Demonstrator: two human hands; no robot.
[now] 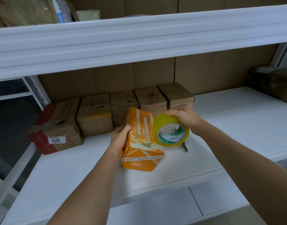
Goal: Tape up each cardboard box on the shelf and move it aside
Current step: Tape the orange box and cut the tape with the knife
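Note:
An orange cardboard box (140,140) with white printed tape stands on the white shelf (228,124), near the middle. My left hand (121,140) grips its left side, fingers curled over the top edge. My right hand (182,116) holds a yellow roll of clear tape (170,129) just right of the box's top; the roll touches or nearly touches the box. Behind them several brown cardboard boxes (95,116) stand in a row along the back.
A box with red tape and a "3011" label (56,137) sits at the row's left end. A small metal tool (185,147) lies on the shelf under the roll. A dark box (272,82) stands far right. An upper shelf beam (139,41) overhangs.

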